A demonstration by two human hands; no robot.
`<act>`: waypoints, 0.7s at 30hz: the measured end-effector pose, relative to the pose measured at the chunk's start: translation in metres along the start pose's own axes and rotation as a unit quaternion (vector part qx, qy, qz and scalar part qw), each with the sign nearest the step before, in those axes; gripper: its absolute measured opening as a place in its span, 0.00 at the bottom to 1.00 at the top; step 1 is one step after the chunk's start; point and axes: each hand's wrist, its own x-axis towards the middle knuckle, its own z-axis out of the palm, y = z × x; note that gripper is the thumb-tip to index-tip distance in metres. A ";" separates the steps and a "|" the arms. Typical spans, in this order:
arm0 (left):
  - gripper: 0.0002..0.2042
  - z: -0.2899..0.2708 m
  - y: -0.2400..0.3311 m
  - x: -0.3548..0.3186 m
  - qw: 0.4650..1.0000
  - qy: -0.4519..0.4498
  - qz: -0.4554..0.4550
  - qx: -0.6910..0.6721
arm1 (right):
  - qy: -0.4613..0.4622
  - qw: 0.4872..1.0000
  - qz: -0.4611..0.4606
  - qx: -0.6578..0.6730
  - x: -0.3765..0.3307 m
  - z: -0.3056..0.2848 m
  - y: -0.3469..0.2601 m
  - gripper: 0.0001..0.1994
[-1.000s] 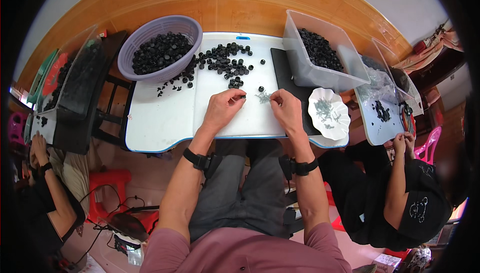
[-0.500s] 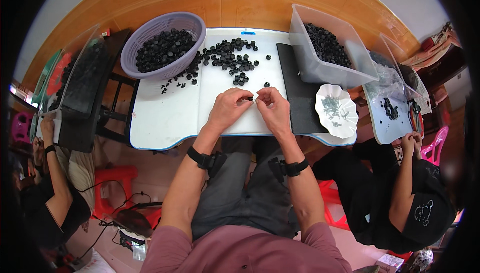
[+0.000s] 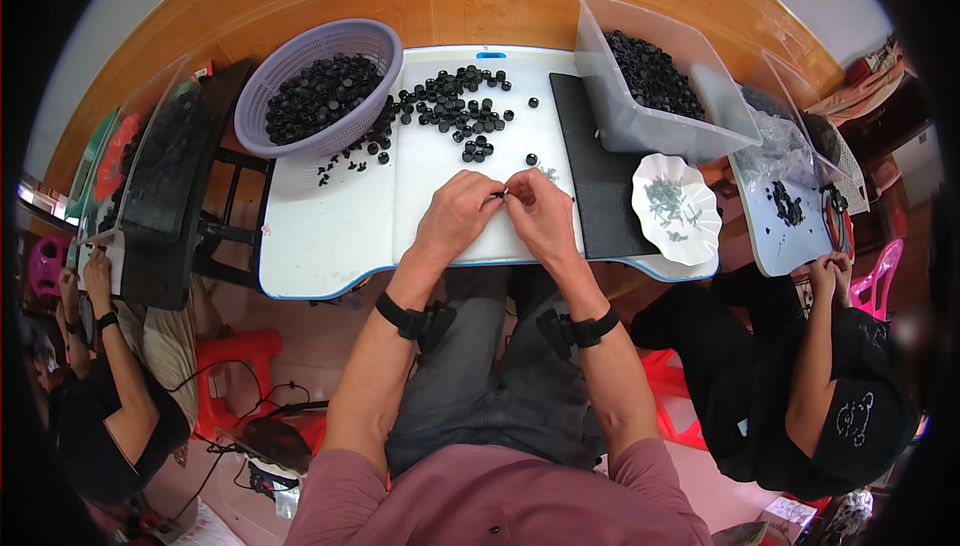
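My left hand (image 3: 456, 216) and my right hand (image 3: 542, 218) meet over the near middle of the white table (image 3: 330, 231), thumbs and fingertips pinched. A small black piece (image 3: 499, 195) shows at the left fingertips; the fingers cover most of it. The right fingertips touch the same spot, and what they pinch is too small to make out. Just beyond them lies a round black knob-like part (image 3: 531, 159), with a few pale slivers (image 3: 547, 174) beside my right hand. Farther off, many similar black parts (image 3: 455, 106) lie spread on the table.
A purple basket (image 3: 252, 111) of black parts stands far left, small black bits (image 3: 335, 168) near it. To the right are a black mat (image 3: 600, 206), a clear bin (image 3: 672, 136) of black parts and a scalloped white dish (image 3: 688, 246) of pale slivers. People sit on both sides.
My right hand has closed in on the left, and their fingertips now meet. Pale slivers now show beyond my right fingers. The whole view has shifted slightly.
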 end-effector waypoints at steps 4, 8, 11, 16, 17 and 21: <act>0.08 -0.002 0.000 -0.002 0.996 0.004 -0.071 -0.057 | 0.015 0.999 0.025 0.043 0.000 -0.003 -0.005 0.07; 0.09 -0.001 0.001 0.000 0.989 0.012 -0.108 -0.098 | 0.024 0.989 0.106 0.100 0.000 -0.008 0.000 0.06; 0.10 -0.002 -0.002 -0.002 0.992 0.009 -0.101 -0.075 | 0.012 0.987 0.121 0.109 0.000 -0.006 -0.003 0.06; 0.10 -0.001 -0.004 -0.002 0.994 0.007 -0.089 -0.067 | 0.007 0.986 0.122 0.110 0.000 -0.005 -0.005 0.06; 0.10 -0.001 -0.004 -0.002 0.994 0.007 -0.087 -0.065 | 0.005 0.989 0.116 0.095 0.000 -0.004 -0.005 0.06; 0.10 0.001 -0.006 -0.003 0.993 0.002 -0.094 -0.074 | 0.000 0.996 0.085 0.041 -0.001 -0.001 -0.001 0.06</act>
